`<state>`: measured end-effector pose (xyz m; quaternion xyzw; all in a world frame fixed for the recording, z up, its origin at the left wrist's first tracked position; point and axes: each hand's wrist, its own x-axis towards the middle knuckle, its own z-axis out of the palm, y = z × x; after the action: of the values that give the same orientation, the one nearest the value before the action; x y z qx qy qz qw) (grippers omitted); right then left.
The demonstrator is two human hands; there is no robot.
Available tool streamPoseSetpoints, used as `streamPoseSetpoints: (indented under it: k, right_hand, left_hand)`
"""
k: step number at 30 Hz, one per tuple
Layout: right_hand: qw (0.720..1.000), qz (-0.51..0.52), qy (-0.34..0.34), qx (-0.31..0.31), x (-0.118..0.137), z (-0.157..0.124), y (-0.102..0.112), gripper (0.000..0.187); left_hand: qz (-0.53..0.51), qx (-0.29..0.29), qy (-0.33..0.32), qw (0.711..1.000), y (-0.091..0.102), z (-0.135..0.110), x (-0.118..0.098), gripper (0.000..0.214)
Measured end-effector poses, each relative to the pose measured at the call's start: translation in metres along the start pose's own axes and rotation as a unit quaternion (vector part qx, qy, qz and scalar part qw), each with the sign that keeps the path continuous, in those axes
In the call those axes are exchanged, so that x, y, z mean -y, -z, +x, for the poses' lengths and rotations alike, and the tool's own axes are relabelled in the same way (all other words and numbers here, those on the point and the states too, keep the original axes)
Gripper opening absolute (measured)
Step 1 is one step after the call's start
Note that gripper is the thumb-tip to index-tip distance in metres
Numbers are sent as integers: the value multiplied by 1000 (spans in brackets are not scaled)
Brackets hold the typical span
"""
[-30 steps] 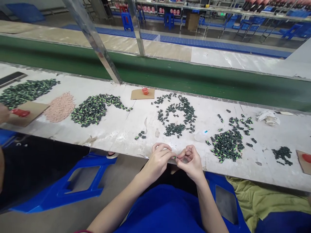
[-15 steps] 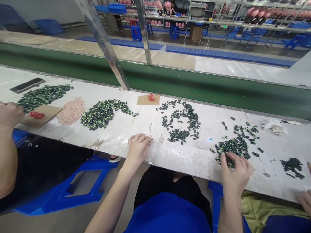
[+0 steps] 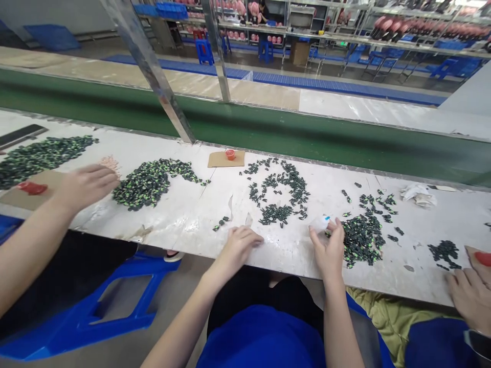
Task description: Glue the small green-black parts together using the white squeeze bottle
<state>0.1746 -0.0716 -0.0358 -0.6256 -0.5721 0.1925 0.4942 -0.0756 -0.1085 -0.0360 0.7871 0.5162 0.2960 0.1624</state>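
Observation:
My left hand (image 3: 241, 246) rests low over the table's near edge, fingers bent and pressed together; whatever they hold, if anything, is hidden. Just beyond it lie a few dark green pieces with bright green spots (image 3: 221, 223). My right hand (image 3: 329, 250) has thumb and fingers closed around a small whitish, translucent bottle (image 3: 319, 223) with a blue tip. Right beside that hand is a pile of dark pieces with green spots (image 3: 362, 240). Plain dark pieces (image 3: 278, 214) lie scattered in a loose ring between and beyond my hands.
A red cup (image 3: 230, 154) stands on cardboard (image 3: 215, 160) at the back. Another person's hand (image 3: 86, 186) is at the left, near a spotted pile (image 3: 141, 186). A co-worker's hand (image 3: 470, 294) is at the right. Crumpled tissue (image 3: 418, 195) and a metal post (image 3: 169, 107) stand farther back.
My right hand has moved left from the spotted pile to the bottle. My left hand has shifted right and nearer, with spotted pieces now visible beyond it. The left person's hand has reached rightward.

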Motion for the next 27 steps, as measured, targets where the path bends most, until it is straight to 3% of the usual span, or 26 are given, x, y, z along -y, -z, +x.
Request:
streamPoseSetpoints:
  k: [4,10,12,15,20,24,27]
  right_hand:
    - [966,239,-93,9,10,-11,3,36]
    - [913,360,-186,-51,19,-19,0,33]
    - [909,352,-218,-39,23,-21,-5,34]
    - [929,286,-233,-7,28,-26,-13,37]
    - [964,187,-190,-9,38,-36,-21,37]
    - [971,163,-173,-1,43,-38,-24,35]
    - [973,150,-177,15,42,-38,-25,33]
  left_hand:
    - [-61,6,-4,998,-19,9,-24,17]
    - [-75,-34,21,996,-21,3,-19,14]
    - [-85,-34,28,995,-20,-3,-16,15]
    - [-96,-39,27,994,-21,-7,-14,15]
    - [-90,-73,39,992,-28,-6,-16,10]
    - [-79,-132,32,988,-33,-6,-18,9]
    - [-71,-144,27,987,-34,-7,-19,8]
